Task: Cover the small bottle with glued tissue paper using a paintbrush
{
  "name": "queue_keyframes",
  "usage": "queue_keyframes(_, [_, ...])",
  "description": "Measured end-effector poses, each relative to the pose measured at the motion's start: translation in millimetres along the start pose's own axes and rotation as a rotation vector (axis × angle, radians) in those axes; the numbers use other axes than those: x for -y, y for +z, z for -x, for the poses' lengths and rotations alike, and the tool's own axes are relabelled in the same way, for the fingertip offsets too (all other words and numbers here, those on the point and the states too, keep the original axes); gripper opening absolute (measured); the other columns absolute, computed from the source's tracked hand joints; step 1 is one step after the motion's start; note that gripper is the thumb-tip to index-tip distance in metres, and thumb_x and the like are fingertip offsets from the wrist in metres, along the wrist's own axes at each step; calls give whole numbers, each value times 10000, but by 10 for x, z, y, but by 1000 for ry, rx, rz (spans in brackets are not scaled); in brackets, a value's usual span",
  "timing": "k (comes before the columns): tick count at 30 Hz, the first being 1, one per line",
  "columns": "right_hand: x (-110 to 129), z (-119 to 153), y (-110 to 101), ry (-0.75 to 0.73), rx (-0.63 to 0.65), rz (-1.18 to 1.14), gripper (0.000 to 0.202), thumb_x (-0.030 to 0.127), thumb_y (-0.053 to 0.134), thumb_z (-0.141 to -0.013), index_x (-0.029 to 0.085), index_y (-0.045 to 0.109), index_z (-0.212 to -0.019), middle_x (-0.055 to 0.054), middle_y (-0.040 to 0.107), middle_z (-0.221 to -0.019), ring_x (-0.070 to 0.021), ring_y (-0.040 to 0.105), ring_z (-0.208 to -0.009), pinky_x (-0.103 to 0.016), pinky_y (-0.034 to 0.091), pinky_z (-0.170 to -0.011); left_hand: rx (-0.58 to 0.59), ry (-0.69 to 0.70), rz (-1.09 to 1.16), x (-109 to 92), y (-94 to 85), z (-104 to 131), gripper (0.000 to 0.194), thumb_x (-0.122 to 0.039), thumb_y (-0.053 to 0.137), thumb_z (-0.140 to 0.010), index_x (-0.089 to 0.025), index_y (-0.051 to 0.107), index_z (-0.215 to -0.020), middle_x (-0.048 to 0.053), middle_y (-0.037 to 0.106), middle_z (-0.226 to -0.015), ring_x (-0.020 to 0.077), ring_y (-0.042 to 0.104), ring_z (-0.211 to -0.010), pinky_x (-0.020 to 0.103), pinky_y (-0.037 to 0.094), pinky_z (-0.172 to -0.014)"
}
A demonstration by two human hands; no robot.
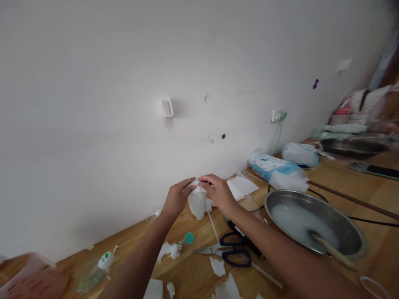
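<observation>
My left hand (176, 198) and my right hand (220, 193) meet over the table near the wall, fingers closed in a pinch. Between their fingertips is a piece of white paper (196, 185), possibly tissue. It covers the top of a pale, translucent rounded container (197, 205) that tapers downward; its exact kind is unclear. Below the hands lie a green bottle cap (188, 238), crumpled white tissue (175, 250) and dark-handled scissors (230, 250). A clear bottle piece with a white top (106, 260) rests on its side at left.
A metal basin (352, 232) with cloudy liquid and a wooden-handled tool (336, 252) stands at right. Behind it are a tissue pack (271, 165), a long brown stick (349, 198) and a dark pan (352, 146). The wall has a hook (167, 108) and socket (277, 115).
</observation>
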State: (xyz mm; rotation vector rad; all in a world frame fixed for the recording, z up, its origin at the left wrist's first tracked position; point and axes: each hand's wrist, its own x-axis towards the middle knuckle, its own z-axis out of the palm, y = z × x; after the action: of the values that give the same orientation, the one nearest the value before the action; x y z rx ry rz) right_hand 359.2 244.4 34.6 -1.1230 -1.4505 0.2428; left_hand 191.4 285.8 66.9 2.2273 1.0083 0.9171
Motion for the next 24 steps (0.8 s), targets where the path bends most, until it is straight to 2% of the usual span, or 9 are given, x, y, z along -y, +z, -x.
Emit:
queue_keyframes(6, [-25, 113, 63, 55, -82, -50, 121, 286, 595, -886, 197, 659, -938, -55, 694, -920, -184, 652, -838, -309, 510, -765, -26, -10, 48, 45, 102, 77, 437, -363, 456, -946, -182, 589, -1321, 79, 628, -1350, 211, 575, -1256, 378, 404, -1098])
queue_keyframes(11, [-51, 149, 58, 50, -95, -69, 124, 318, 620, -869, 204, 662, -893, -50, 673, -893, -187, 637, -846, -305, 503, -771, -125, 32, 82, -85, -67, -1, 561, -475, 375, -973, -117, 509, -1383, 132, 485, -1487, 212, 391, -1410, 398, 247, -1188])
queue_keyframes(13, [-38, 152, 57, 50, -93, -72, 120, 313, 621, -863, 208, 669, -895, -50, 670, -903, -187, 629, -851, -300, 495, -768, -114, 75, 106, -169, -107, -122, 555, -494, 355, -979, -140, 523, -1372, 116, 499, -1482, 200, 385, -1411, 376, 248, -1186])
queue_keyframes(16, [-4, 169, 62, 80, -95, -81, 109, 304, 610, -863, 205, 650, -890, -37, 676, -863, -179, 623, -793, -291, 484, -733, 43, 135, 148, -241, -31, -320, 428, -463, 425, -970, -209, 628, -1249, 67, 672, -1291, 184, 576, -1239, 341, 402, -1092])
queue_keyframes(19, [10, 199, 61, 123, -95, -88, 118, 319, 594, -870, 207, 623, -848, -17, 677, -795, -170, 605, -713, -279, 467, -674, 187, 128, 158, -226, 124, -426, 335, -418, 577, -916, -187, 667, -1142, 65, 752, -1039, 195, 704, -950, 381, 551, -880])
queue_keyframes(21, [-4, 223, 50, 146, -91, -93, 134, 335, 585, -873, 212, 624, -837, -9, 679, -775, -171, 597, -693, -277, 464, -661, 209, 121, 150, -197, 201, -436, 313, -399, 597, -913, -166, 659, -1113, 49, 740, -941, 184, 704, -850, 395, 568, -807])
queue_keyframes(24, [-44, 265, 19, 183, -93, -107, 154, 348, 571, -880, 215, 638, -842, -8, 685, -777, -173, 604, -691, -276, 474, -660, 184, 128, 118, -162, 246, -416, 280, -387, 609, -910, -163, 655, -1073, 28, 712, -891, 174, 685, -828, 402, 557, -813])
